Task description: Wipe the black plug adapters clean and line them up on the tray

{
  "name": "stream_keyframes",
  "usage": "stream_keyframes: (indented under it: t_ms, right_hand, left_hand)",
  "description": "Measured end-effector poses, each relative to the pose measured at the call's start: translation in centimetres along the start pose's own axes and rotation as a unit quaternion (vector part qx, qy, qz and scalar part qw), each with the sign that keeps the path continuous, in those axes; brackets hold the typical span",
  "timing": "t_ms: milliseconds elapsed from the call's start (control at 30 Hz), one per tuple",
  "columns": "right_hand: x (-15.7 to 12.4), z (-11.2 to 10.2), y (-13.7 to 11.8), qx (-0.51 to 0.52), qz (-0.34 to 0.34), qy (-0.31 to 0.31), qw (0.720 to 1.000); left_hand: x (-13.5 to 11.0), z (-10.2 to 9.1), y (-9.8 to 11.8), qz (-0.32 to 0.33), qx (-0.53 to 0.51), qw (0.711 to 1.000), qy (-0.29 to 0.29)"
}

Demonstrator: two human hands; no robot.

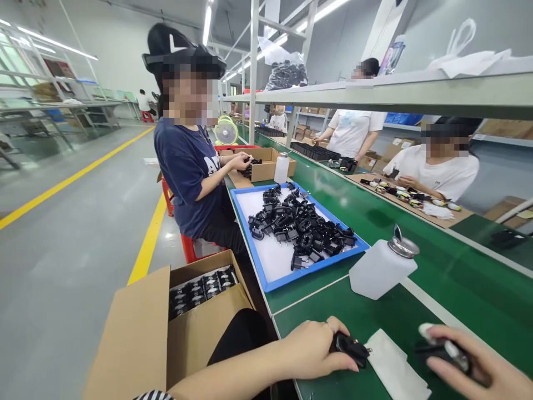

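Note:
My left hand (316, 347) is closed around a small black plug part (350, 350), with a bit of metal showing at its right end. My right hand (470, 361), partly cut off by the frame edge, grips a dark piece (443, 353) that is smeared by motion. Something white shows at its fingertips. Between the two hands a folded white cloth (395, 364) lies on the green bench. Beyond them stands a white dispenser bottle (383, 269) with a metal cap, its lid raised. A blue-rimmed tray (266, 286) holds a heap of black two-pin plugs (306, 228).
An open cardboard box (137, 333) with packed black parts is at the lower left. A co-worker (187, 161) in a dark shirt sits beyond it, handling parts over a carton (266, 166). Another white bottle (282, 168) stands there. A shelf (395, 91) runs above the bench; other people work opposite.

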State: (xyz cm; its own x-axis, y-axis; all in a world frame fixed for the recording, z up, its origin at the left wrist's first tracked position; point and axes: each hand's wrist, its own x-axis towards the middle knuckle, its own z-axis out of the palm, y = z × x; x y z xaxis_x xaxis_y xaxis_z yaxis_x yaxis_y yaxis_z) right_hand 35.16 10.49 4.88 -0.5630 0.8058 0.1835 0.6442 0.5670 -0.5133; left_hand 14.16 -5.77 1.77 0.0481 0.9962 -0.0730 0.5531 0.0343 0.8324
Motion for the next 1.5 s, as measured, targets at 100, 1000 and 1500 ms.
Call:
stream_keyframes:
  t_ms: [100, 1000, 1500]
  right_hand:
    - [-1.8, 2.4, -3.3, 0.008, -0.001, -0.095, 0.995]
    - [2.5, 5.9, -10.6, -0.023, -0.089, -0.237, 0.967]
    - [2.0, 4.2, -7.8, 0.126, -0.033, -0.213, 0.968]
  left_hand:
    - [-0.8, -0.4, -0.3, 0.000, -0.037, 0.998, 0.045]
    - [2.9, -5.3, 2.4, -0.096, 0.267, 0.959, 0.001]
    - [2.3, -3.2, 0.0, -0.012, 0.139, 0.984, 0.109]
